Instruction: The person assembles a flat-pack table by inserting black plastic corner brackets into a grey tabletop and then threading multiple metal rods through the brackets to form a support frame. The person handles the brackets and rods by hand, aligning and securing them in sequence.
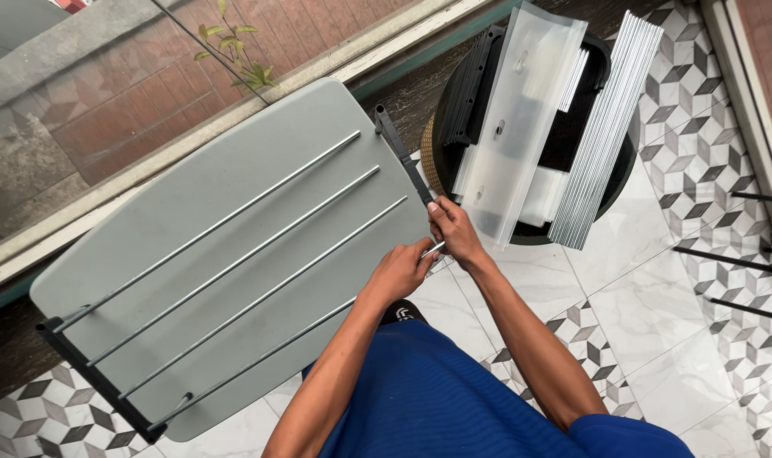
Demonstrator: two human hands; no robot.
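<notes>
Leftmost, a black end bar (pixel 97 382) caps four silver rods (pixel 233 267) lying side by side across a grey table (pixel 191 195). Further right, the left hand (pixel 400 271) is curled closed around the near end of the fourth rod (pixel 259 360), whose tip pokes out past the fingers. Just beside it, the right hand (pixel 455 231) pinches the lower end of a second black bar (pixel 403 157), fingers pressed together. Beyond, a round black stool (pixel 623 161) carries clear plastic bags (pixel 521 110) and a bundle of spare rods (pixel 606 127).
</notes>
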